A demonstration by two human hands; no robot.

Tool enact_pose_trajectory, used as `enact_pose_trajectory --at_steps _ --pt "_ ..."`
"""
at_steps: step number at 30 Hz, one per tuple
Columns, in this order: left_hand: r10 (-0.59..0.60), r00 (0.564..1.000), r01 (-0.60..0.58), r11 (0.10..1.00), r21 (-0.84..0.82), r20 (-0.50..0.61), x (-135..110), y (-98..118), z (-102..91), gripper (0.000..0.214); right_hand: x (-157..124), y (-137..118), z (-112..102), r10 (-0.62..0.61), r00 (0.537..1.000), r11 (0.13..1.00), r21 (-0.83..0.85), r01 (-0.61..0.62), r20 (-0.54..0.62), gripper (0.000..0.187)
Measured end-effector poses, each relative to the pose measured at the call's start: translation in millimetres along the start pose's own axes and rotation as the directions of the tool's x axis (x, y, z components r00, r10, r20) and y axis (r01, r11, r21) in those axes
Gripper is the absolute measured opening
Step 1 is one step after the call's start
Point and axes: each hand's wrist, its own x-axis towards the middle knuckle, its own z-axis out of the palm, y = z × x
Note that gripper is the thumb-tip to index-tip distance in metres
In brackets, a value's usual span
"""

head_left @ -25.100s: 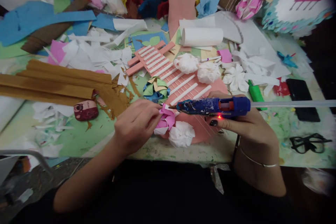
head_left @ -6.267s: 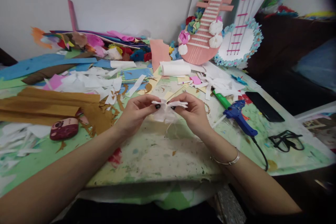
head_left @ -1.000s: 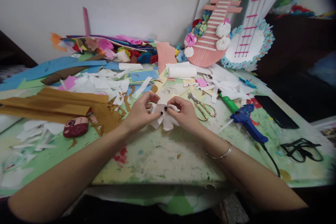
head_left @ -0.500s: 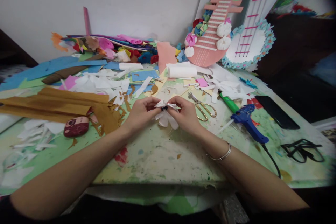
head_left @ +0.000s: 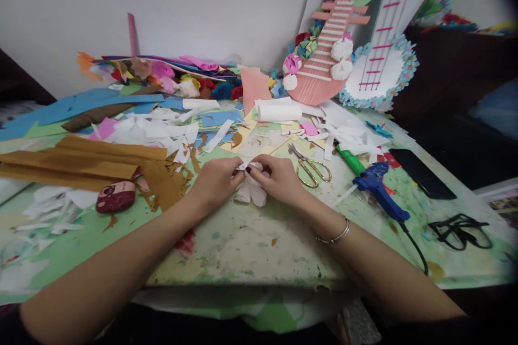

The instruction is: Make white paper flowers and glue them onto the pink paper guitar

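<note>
Between both hands is a white paper flower (head_left: pixel 251 192), its petals spreading downward above the table. My left hand (head_left: pixel 216 180) pinches its upper left side, fingers closed. My right hand (head_left: pixel 279 178), with a bracelet on the wrist, grips the flower from the right with thumb and fingers at its top centre. The fingers partly hide the flower's middle. Just right of my right hand lie gold-handled scissors (head_left: pixel 311 168), and beyond them a blue glue gun (head_left: pixel 380 190) with a white glue stick near its nozzle.
Brown crepe paper (head_left: pixel 81 159) and a dark red case (head_left: pixel 116 197) lie left. White paper scraps (head_left: pixel 149 128) and a white paper roll (head_left: pixel 279 112) are behind. A phone (head_left: pixel 423 173) and glasses (head_left: pixel 459 230) lie right. Paper-decorated instrument models (head_left: pixel 324 73) lean on the wall.
My right hand has shifted left over the flower, its fingers now across the flower's top. The flower sits slightly lower and further left. The view has moved slightly.
</note>
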Motion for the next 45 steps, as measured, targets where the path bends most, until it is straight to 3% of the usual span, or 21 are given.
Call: enact_pose_trajectory --at_steps 4,8,10,15,20,24,27,30,35,38,41,45 --pt "-0.053 0.998 0.052 0.998 0.029 0.018 6 -7 -2.6 0.023 16 12 -6 0.083 0.992 0.969 -0.240 -0.057 0.097 0.032" --pt "-0.148 0.989 0.148 0.988 -0.055 -0.004 8 -11 -3.3 0.029 24 20 -6 0.101 0.982 0.928 -0.370 -0.037 0.157 0.027" --pt "-0.170 0.984 0.161 0.978 -0.132 -0.061 9 -12 -4.5 0.022 23 21 -6 0.126 0.980 0.909 -0.414 -0.053 0.151 0.023" --pt "-0.247 0.934 0.187 0.954 -0.234 -0.259 11 -14 -12.5 0.027 19 19 -9 0.221 0.970 0.839 -0.526 -0.135 0.104 0.019" --pt "-0.317 0.924 0.226 0.903 -0.365 -0.215 11 -17 -18.8 0.023 18 16 -9 0.294 0.954 0.772 -0.602 -0.205 0.052 0.023" --pt "-0.238 0.958 0.141 0.880 -0.453 -0.163 11 -13 -13.3 0.022 17 15 -9 0.332 0.943 0.752 -0.615 -0.237 0.041 0.025" --pt "-0.130 0.990 0.089 0.882 -0.463 -0.057 12 -8 -3.8 0.026 18 18 -8 0.335 0.940 0.758 -0.610 -0.231 0.059 0.021" --pt "-0.085 0.996 0.094 0.897 -0.432 0.039 11 -7 3.7 0.030 18 21 -9 0.349 0.936 0.758 -0.602 -0.251 0.050 0.022" --pt "-0.034 0.999 0.046 0.881 -0.471 0.035 10 -7 2.5 0.024 16 20 -11 0.367 0.930 0.758 -0.584 -0.290 0.014 0.034" --pt "0.044 0.998 -0.023 0.884 -0.467 0.034 10 -5 -0.5 0.020 15 18 -10 0.373 0.928 0.763 -0.573 -0.300 0.009 0.033" --pt "0.149 0.987 -0.108 0.881 -0.461 0.053 10 -4 0.7 0.031 15 18 -11 0.371 0.929 0.778 -0.552 -0.300 0.019 0.030" --pt "0.149 0.984 -0.092 0.893 -0.440 0.097 10 -3 6.5 0.035 15 17 -20 0.327 0.944 0.827 -0.496 -0.265 0.041 0.024"
